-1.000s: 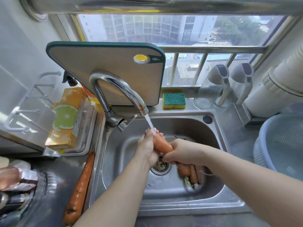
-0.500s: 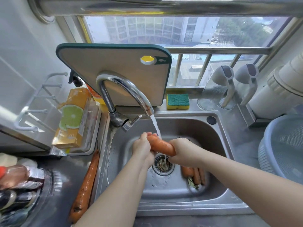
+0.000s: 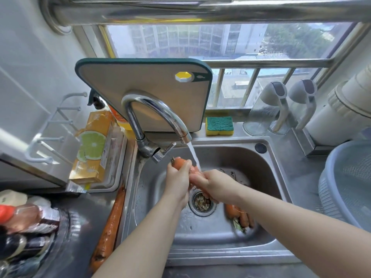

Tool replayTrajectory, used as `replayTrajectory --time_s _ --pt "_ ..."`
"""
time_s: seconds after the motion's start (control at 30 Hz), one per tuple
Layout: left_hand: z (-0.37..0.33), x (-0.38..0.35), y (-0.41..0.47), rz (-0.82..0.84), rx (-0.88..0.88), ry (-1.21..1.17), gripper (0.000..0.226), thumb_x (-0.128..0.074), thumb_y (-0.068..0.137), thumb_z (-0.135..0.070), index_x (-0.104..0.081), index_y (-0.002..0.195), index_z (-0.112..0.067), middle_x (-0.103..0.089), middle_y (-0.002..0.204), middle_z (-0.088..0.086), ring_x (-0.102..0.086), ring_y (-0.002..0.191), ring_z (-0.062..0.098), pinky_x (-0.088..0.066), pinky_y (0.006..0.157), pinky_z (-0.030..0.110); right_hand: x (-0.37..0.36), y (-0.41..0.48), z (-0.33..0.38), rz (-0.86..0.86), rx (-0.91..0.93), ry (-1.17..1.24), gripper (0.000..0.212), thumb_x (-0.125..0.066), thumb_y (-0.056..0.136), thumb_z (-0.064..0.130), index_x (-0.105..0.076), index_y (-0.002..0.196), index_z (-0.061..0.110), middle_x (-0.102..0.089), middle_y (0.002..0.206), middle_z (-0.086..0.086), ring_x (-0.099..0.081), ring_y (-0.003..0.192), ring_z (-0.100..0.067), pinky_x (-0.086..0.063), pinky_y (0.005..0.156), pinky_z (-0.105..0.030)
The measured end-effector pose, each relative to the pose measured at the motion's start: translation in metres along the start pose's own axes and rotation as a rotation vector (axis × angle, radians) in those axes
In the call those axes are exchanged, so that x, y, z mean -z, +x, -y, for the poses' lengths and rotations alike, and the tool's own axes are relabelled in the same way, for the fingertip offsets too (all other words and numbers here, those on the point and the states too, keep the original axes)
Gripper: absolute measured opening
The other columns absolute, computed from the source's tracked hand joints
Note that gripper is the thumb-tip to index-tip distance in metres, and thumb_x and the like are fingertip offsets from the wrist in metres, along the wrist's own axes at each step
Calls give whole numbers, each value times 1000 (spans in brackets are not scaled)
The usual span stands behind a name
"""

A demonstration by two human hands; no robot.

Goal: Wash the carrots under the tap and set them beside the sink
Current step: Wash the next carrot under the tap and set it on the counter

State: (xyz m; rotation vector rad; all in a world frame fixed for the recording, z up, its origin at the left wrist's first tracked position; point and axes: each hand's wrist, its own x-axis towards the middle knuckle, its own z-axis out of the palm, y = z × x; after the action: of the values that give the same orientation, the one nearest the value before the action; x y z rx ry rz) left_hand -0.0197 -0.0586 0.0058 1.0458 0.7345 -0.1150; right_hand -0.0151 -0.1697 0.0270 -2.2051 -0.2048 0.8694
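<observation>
Over the sink [image 3: 220, 257], both hands grasp one carrot [image 3: 179, 163] under the stream of water [image 3: 193, 154] falling from the tap [image 3: 158, 111]. The left hand [image 3: 177, 181] curls round the carrot's thick stem end, which pokes out above the fingers. The right hand [image 3: 217, 184] wraps round the other end, directly above the sink's drain strainer [image 3: 201, 202]. The stretch between the hands is blurred by water, so the grip there is hard to read. A few more carrots [image 3: 240, 216] lie inside the sink, at the basin's right side, partly hidden by the right forearm. One long carrot [image 3: 112, 221] lies on the counter just left of the sink, along its rim. Behind the sink stand a cutting board [image 3: 140, 87] and a sponge [image 3: 219, 125].
</observation>
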Motion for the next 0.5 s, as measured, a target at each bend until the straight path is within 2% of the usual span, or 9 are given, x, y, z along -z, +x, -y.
replayTrajectory --time_s 0.07,0.13,0.2,0.23,0.3,0.33,0.4,0.43,0.5 --pt "-4 -4 4 -135 18 -35 18 -57 91 -10 -48 106 -10 -58 82 9 -61 67 18 -53 57 31 -8 -2 2 -107 113 -242 37 -42 95 51 -51 86 16 -61 82 -5 -58 74 -24 -37 59 -31" --pt "-4 -4 7 -213 26 28 12 -61 89 -18 -52 91 -12 -60 82 9 -63 71 21 -56 66 36 -9 -5 -3 -225 169 -519 40 -41 94 53 -48 110 16 -64 107 -4 -60 97 -29 -35 68 -33" --pt "-2 1 9 -247 34 148 17 -60 89 -26 -50 85 -13 -60 88 11 -62 77 24 -57 73 41 -5 -5 -12 -302 285 -716 42 -43 94 49 -42 124 20 -61 117 2 -60 104 -24 -38 76 -33" --pt "-2 4 8 -236 46 170 19 -58 91 -29 -50 89 -11 -59 92 13 -61 79 24 -56 70 39 -3 -5 -16 -308 337 -745 43 -45 94 48 -41 129 24 -60 119 4 -59 105 -22 -39 81 -33" --pt "-3 7 5 -165 87 136 25 -52 95 -32 -49 98 -8 -59 100 17 -61 82 25 -54 62 36 4 -4 -22 -318 347 -655 44 -51 90 51 -46 129 32 -62 114 8 -61 101 -18 -45 82 -32" --pt "-6 9 3 -123 114 79 25 -49 97 -32 -49 99 -7 -59 104 19 -62 83 26 -54 60 35 10 -3 -23 -342 308 -535 42 -57 84 56 -54 120 36 -66 104 10 -63 93 -13 -47 76 -31" --pt "-12 13 -2 -29 156 -59 25 -45 99 -29 -51 101 -4 -60 105 24 -63 82 27 -53 62 35 23 1 -26 -412 192 -296 42 -68 69 65 -68 91 28 -67 75 9 -59 68 -5 -46 62 -27" --pt "-16 17 -5 24 171 -112 24 -46 99 -26 -52 104 -3 -60 104 24 -64 83 27 -54 65 36 29 5 -28 -429 148 -215 45 -72 64 65 -69 80 23 -65 66 8 -56 61 -4 -43 57 -26" --pt "-22 27 -9 110 190 -136 22 -51 96 -21 -54 108 -2 -61 103 22 -64 89 27 -56 70 37 36 9 -31 -396 103 -27 43 -80 60 56 -68 78 19 -66 66 5 -58 61 -4 -44 56 -21"
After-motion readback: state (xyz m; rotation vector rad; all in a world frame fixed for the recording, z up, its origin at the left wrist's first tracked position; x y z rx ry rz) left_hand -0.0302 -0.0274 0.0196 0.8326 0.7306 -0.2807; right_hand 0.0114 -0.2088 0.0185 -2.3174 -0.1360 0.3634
